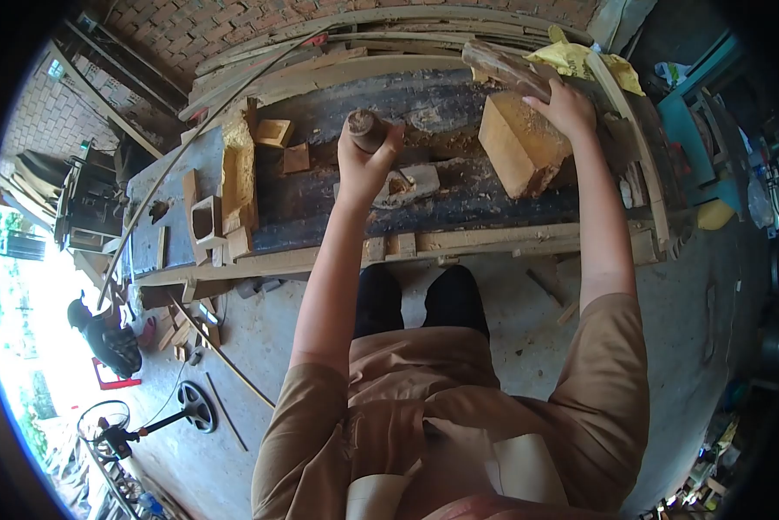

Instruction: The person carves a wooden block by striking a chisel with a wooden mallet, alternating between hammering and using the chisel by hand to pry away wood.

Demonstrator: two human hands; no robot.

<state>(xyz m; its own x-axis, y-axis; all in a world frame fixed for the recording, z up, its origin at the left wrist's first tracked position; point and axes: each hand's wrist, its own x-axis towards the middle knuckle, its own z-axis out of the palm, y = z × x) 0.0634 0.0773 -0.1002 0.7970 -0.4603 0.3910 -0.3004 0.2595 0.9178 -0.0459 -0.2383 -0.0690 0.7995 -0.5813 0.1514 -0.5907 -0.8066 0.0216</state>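
Left hand [364, 170] closed round wooden stub [367, 127]; right hand [569, 110] clasps log's [502, 68] near end. I'd flag tipping: off-centre grip.

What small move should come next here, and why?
I'd probably bring the right hand, holding the rough wooden piece, over toward the left hand for a light tap. The left hand grips a round-topped piece upright with its top exposed, and the two stand well apart. Its lower end is hidden, so go gently.
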